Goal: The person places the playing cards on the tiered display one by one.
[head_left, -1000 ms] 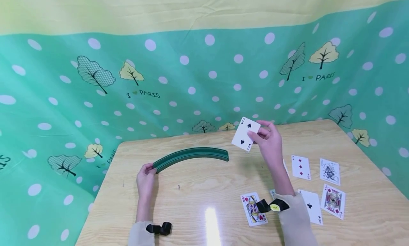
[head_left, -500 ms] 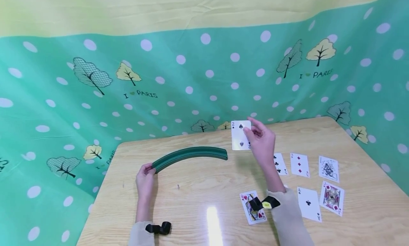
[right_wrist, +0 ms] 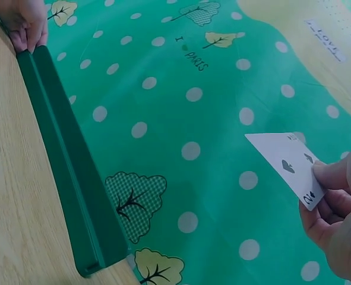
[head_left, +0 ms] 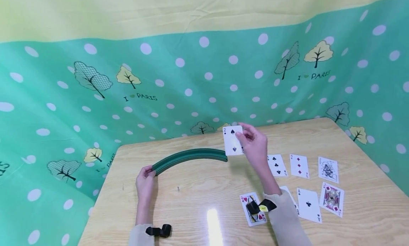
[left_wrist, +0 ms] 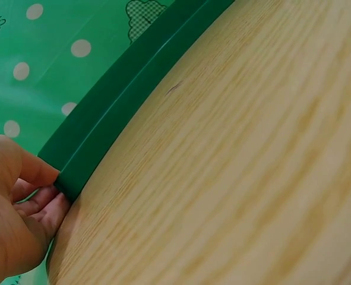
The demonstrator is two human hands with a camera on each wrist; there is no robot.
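Observation:
A curved green playing-card holder [head_left: 188,154] with a groove along its length stands on the wooden table. My left hand [head_left: 145,184] pinches its left end between thumb and fingers, as the left wrist view also shows at the holder's end [left_wrist: 74,169]. My right hand [head_left: 256,146] holds up a two of spades [head_left: 230,143], thumb on the card's face. In the head view the card overlaps the holder's right end. From the right wrist, the card [right_wrist: 282,160] appears tilted and apart from the holder's groove [right_wrist: 68,166].
Face-up cards lie at the right: three of clubs [head_left: 277,165], three of diamonds [head_left: 299,165], joker [head_left: 328,169], jack of diamonds [head_left: 332,199], ace of clubs [head_left: 309,204], queen of hearts [head_left: 247,207]. My right sleeve partly hides another card [head_left: 289,196]. A green dotted curtain [head_left: 179,97] hangs behind.
My right hand has moved left with the two of spades, toward the holder's right end, and the card has turned more upright. The left hand stays on the holder.

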